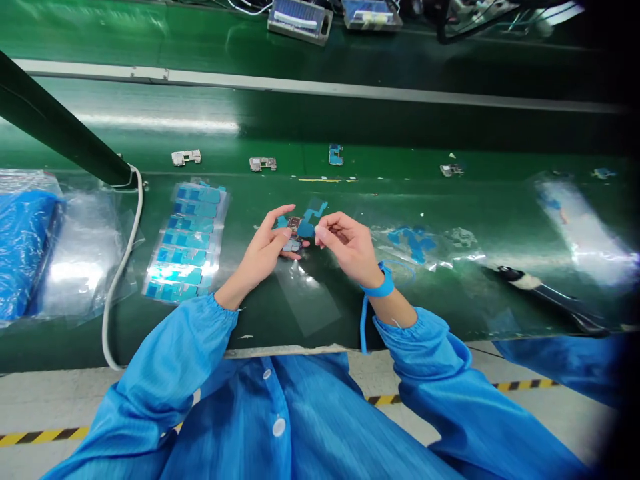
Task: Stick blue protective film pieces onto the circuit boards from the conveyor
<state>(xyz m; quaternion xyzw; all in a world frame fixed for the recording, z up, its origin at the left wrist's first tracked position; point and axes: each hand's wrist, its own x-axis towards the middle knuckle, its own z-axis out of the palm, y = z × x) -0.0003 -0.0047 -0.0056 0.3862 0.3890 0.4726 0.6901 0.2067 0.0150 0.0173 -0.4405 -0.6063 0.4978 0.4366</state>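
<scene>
My left hand [267, 243] holds a small circuit board [294, 225] between thumb and fingers, a little above the bench. A blue film sticker [313, 215] sits over the board's right side and sticks out past its upper corner. At that film's lower right edge, my right hand [347, 241] pinches with thumb and forefinger; a blue wrist strap [383, 283] circles the wrist. To the left lies a clear sheet [215, 250] carrying rows of blue film stickers [183, 239]. Below my hands is a clear plastic sheet [313, 303].
Further circuit boards [186, 157] [263, 164] [335, 155] [451, 170] lie along the belt behind. Crumpled blue film [414, 245] is at right, near a black-handled brush [545, 293]. At left are a bagged blue pack [25, 247], a white cable [123, 267] and a slanted green post [60, 120].
</scene>
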